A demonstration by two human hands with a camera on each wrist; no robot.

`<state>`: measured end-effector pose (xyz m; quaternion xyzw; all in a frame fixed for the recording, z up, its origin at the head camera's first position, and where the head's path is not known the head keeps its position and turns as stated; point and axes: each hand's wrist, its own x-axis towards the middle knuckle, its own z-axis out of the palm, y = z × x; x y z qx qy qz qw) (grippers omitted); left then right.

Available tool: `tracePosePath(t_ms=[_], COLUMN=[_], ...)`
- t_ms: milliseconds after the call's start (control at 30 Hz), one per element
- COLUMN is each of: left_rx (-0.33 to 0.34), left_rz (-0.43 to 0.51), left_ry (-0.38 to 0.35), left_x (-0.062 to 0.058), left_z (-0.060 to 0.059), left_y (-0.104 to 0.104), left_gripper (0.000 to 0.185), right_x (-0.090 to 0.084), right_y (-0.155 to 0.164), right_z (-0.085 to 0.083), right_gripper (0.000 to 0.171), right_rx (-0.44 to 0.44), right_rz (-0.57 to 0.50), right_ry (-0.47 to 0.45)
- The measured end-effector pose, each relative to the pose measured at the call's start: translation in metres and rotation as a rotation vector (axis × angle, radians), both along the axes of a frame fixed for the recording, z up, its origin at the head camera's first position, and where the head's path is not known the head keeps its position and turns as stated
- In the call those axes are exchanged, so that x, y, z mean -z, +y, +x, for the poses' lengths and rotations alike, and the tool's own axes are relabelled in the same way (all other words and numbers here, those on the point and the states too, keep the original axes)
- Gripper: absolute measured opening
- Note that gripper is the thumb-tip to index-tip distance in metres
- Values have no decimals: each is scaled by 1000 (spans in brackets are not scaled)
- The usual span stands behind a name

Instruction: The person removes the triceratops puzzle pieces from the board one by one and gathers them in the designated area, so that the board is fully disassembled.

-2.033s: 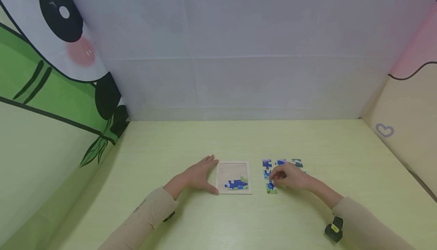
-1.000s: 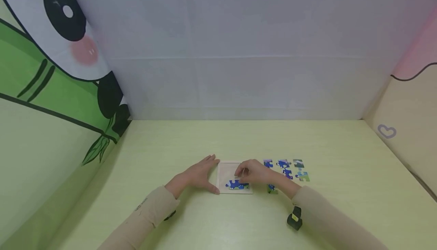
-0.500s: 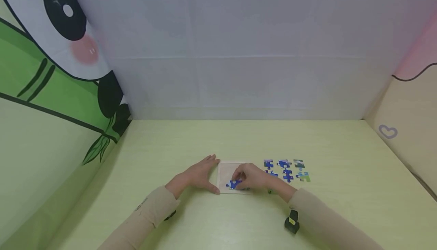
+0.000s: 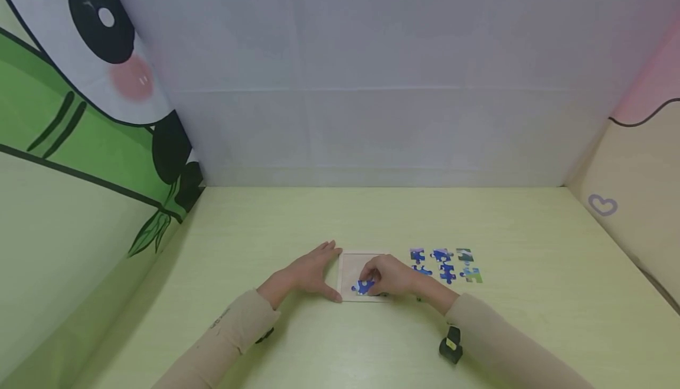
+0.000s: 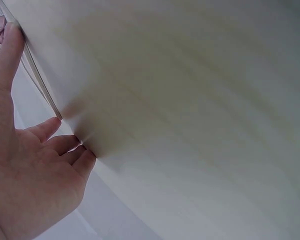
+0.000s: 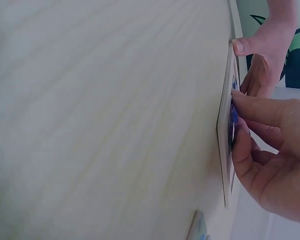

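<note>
A shallow, pale square puzzle frame [image 4: 340, 277] lies on the table with joined blue jigsaw pieces [image 4: 362, 287] along its near side. My left hand [image 4: 308, 272] is spread at the frame's left edge, thumb at the near corner and fingertips at the far one. Over the near right part of the frame, my right hand [image 4: 393, 274] pinches a jigsaw piece down among the laid ones. That piece is mostly hidden by thumb and fingers. In the right wrist view, thumb and fingertips meet blue pieces [image 6: 234, 117] inside the frame.
To the frame's right lie several loose jigsaw pieces [image 4: 447, 272] in rough rows, one at the front nearly covered by my right wrist. The pale yellow table [image 4: 319, 342] runs back to a white cloth wall [image 4: 345, 129]. Printed panels stand at both sides.
My right hand has come left from the loose pieces to the frame, then lowered slightly onto the blue pieces, shifting a little left. The left hand has kept its place.
</note>
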<state>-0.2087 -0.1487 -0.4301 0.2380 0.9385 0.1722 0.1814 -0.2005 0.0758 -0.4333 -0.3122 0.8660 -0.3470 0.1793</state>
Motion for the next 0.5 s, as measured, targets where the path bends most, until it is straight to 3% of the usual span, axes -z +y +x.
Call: tracePosePath(t_ms=[500], left_rx=[4], left_rz=[12], left_ry=[2], left_x=[-1], left_z=[1], left_y=[-1], left_gripper=[105], right_x=[-1], right_y=[1], right_z=[1], right_gripper=[20], right_rx=[-25], right_rz=[5], right_ry=[39])
